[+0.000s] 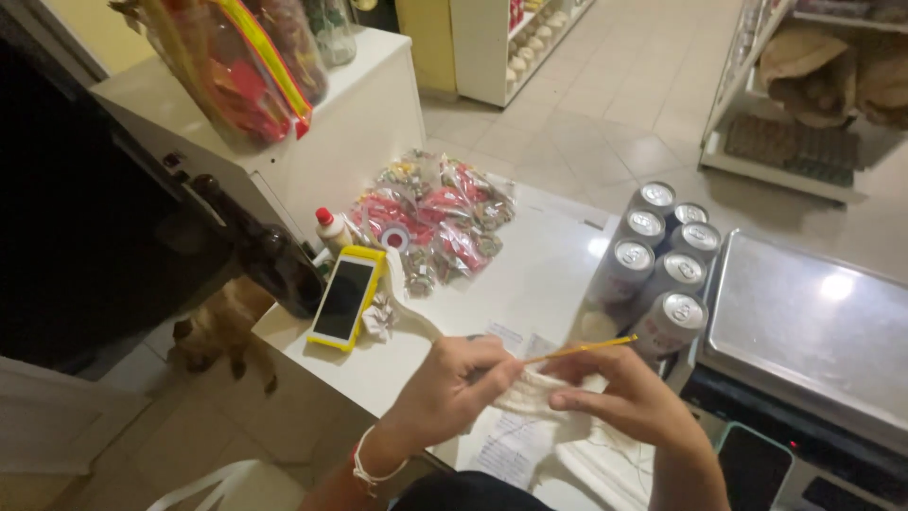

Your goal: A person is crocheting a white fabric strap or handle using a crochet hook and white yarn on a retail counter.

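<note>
Left hand (pixel 445 383) is gripping a yellow hook (pixel 582 349), fingers curled shut. Right hand (pixel 629 397), at its 3 o'clock, is pinching white crochet (pixel 534 393) between them. Cans (pixel 662 265) at 1 o'clock, phone (pixel 345 298) at 10 o'clock.

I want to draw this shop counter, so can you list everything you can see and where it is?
Cans: six, silver, packed together on the counter's right.
Phone: one, yellow case, counter's left edge.
Snack packets: a pile, red and clear, back of the counter.
Small bottle: one, white with red cap, beside the phone.
Scale tray: one, grey metal, far right.
Papers: white, under the hands.
Crochet piece: one, cream, between both hands.
Hook: one, yellow, above the crochet.
Left hand: holds the crochet.
Right hand: holds the crochet.
</note>
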